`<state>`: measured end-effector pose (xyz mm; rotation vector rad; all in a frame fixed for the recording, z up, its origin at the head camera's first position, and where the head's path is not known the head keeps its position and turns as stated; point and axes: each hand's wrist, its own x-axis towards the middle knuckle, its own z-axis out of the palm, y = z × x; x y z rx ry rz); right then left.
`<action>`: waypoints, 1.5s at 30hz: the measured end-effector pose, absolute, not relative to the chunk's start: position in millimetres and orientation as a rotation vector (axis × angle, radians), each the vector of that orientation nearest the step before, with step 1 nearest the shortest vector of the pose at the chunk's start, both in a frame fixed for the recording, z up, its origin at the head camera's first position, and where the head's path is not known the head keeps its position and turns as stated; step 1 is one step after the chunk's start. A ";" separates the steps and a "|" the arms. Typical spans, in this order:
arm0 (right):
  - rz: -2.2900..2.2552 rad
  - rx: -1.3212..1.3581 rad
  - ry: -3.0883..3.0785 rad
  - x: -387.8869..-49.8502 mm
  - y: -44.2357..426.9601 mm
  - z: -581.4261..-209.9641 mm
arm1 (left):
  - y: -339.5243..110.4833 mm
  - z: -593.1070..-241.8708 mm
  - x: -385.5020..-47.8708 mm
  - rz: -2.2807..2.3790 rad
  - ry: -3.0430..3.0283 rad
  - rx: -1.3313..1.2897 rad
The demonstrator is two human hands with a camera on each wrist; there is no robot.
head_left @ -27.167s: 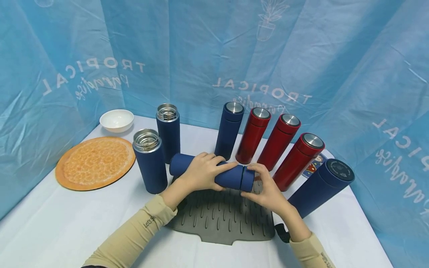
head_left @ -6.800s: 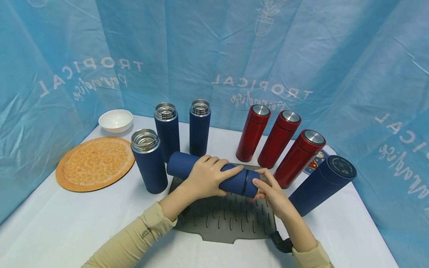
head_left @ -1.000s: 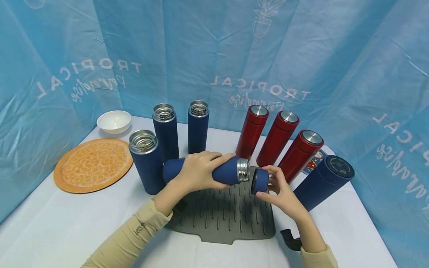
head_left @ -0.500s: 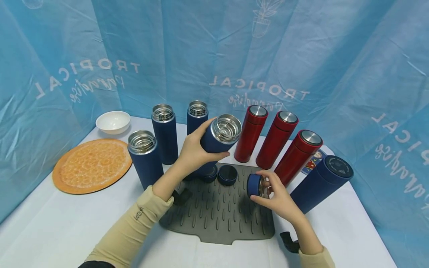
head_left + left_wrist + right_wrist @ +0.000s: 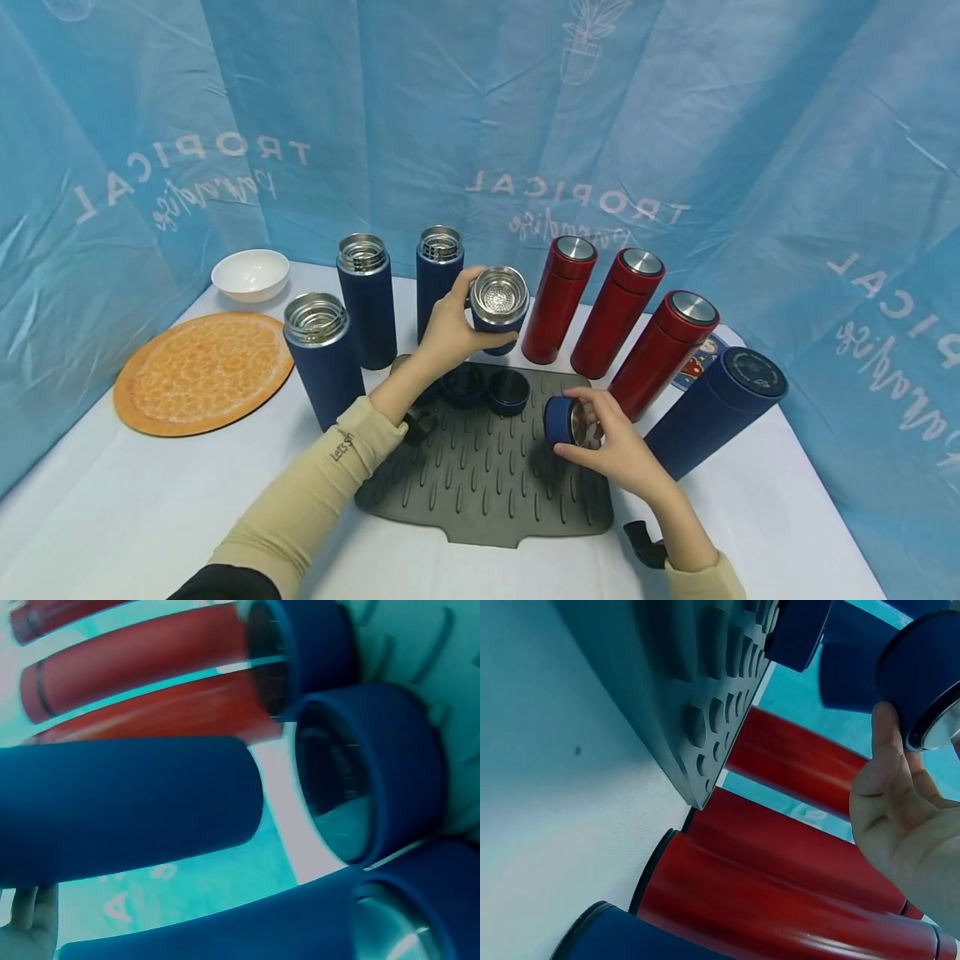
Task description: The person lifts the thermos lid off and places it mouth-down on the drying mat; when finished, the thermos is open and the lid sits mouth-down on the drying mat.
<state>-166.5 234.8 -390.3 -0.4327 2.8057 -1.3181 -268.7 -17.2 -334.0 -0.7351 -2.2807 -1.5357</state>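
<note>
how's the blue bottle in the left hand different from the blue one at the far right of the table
Top: the held blue bottle is open, showing a steel rim and a perforated strainer; the far-right blue bottle has a dark disc with pale print across its top.
Support: the held blue bottle is gripped by the left hand; the far-right blue bottle stands on the table.
Shared: both have dark blue bodies.

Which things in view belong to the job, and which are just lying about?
Apparently in the job:
open blue flask in the left hand
blue lid in the right hand
three other open blue flasks
loose lids on the grey mat
possibly the capped red flasks and capped blue flask

Apparently just lying about:
white bowl
round orange mat
patterned card
</note>
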 end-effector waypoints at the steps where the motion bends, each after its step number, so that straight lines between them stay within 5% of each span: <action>1: -1.317 -0.429 2.803 -166.2 234.6 -389.9 | -16.2 -336.6 -270.4 -1.515 -2.287 -0.731; 17: -1.282 -0.443 2.818 -165.1 234.9 -388.4 | -8.5 -360.6 -288.8 -1.472 -2.413 -0.593; 45: -1.146 -0.535 2.909 -183.2 239.3 -386.8 | 4.7 -340.1 -333.5 -1.578 -2.694 -0.385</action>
